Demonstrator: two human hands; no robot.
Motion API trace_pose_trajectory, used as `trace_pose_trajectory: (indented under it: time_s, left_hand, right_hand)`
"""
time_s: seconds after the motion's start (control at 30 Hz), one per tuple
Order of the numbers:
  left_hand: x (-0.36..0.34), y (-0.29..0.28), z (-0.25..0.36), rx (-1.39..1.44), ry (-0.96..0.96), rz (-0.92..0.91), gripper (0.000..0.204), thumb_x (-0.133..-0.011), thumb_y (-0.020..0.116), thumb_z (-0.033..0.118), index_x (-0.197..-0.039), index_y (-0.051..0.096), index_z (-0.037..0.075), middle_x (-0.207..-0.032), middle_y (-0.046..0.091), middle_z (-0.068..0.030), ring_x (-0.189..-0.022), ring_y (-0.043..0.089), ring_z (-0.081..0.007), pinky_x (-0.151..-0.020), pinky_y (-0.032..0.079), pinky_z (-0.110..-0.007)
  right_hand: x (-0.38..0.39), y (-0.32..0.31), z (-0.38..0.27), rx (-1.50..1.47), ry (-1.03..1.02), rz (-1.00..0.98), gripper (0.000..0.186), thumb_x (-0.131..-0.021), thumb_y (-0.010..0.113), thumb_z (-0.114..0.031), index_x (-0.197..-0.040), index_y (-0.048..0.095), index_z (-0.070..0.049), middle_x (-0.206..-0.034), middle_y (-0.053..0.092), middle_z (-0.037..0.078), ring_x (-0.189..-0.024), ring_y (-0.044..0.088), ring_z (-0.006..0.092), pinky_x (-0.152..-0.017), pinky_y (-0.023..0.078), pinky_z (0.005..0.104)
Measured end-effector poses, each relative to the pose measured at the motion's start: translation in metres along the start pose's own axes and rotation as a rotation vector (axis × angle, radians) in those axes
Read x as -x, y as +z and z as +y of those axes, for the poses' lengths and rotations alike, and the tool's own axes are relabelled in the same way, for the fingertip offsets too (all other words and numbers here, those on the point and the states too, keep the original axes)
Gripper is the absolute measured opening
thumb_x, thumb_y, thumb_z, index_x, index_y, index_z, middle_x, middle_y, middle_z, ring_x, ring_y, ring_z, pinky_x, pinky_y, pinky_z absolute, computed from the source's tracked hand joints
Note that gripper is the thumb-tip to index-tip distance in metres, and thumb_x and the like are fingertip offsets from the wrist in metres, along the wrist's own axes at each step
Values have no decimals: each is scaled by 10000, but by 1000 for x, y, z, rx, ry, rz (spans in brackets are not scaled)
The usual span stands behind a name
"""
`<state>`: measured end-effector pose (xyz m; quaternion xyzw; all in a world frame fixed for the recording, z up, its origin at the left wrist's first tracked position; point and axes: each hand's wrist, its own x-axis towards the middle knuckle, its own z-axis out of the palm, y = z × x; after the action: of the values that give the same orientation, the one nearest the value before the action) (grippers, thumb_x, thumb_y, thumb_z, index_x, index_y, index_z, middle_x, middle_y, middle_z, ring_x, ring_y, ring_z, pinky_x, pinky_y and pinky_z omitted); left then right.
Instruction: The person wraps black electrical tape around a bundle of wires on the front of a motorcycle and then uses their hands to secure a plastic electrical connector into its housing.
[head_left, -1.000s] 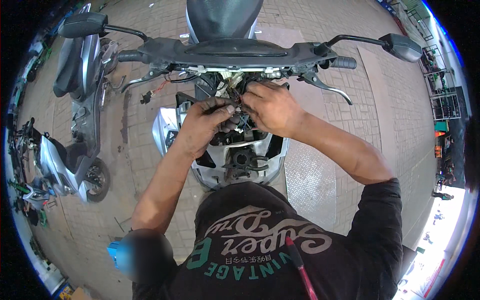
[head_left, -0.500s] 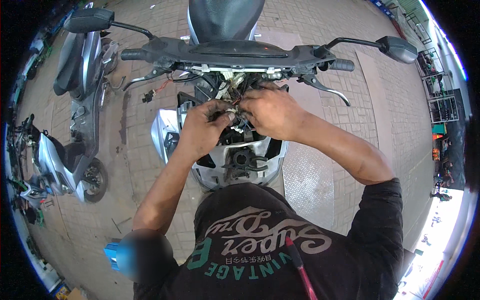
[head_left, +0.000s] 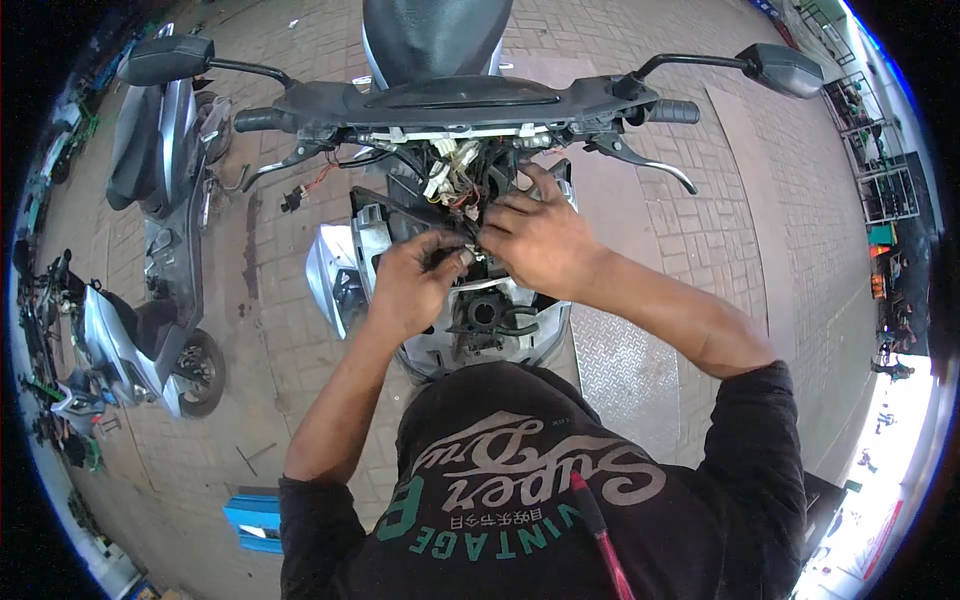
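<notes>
Both hands work inside the opened front of a scooter (head_left: 470, 100) whose fairing is off, under the handlebar. The left hand (head_left: 415, 285) has its fingers curled shut, pinching what looks like a dark connector or cable at the wiring bundle (head_left: 450, 175); the exact part is hidden by the fingers. The right hand (head_left: 535, 240) lies just beside it, touching, fingers bent and pressed onto the same cluster of wires, thumb toward the left hand. The bundle, white plugs and red leads, hangs below the handlebar centre, above the silver front panel (head_left: 335, 280). A brake lever (head_left: 640, 160) juts to the right. A parked silver scooter (head_left: 150, 330) stands well apart on the paving
</notes>
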<state>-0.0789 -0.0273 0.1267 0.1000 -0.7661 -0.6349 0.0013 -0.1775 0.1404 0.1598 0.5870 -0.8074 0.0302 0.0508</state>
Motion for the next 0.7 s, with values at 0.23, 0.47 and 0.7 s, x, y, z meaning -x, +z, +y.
trace_pose_trajectory:
  time_s: [0.23, 0.47, 0.7]
  left_hand:
    - [19, 33, -19, 118, -20, 36, 112, -875, 571, 12, -979, 562, -30, -842, 628, -81, -733, 613, -141, -677, 479, -264]
    - [21, 35, -25, 411, -58, 78, 128, -867, 564, 11, -987, 575, -33, -848, 633, -68, -767, 596, -120, -685, 470, -243]
    - [23, 33, -7, 326, -106, 28, 141, -876, 556, 35, -998, 586, -30, -856, 619, -70, -729, 588, -135, -660, 479, -261]
  right_hand:
    - [39, 30, -23, -133, 304, 446, 355, -665, 681, -116, -1015, 628, -125, -1098, 543, 63, -1116, 494, 265, -1006, 280, 523]
    - [49, 36, -43, -222, 327, 405, 459, -659, 694, -80, -1109, 614, -124, -1318, 474, 99, -1148, 486, 294, -967, 317, 490]
    - [39, 56, -24, -317, 177, 536, 390, -681, 645, -83, -1070, 635, -120, -1167, 563, 66, -998, 556, 239, -844, 412, 413]
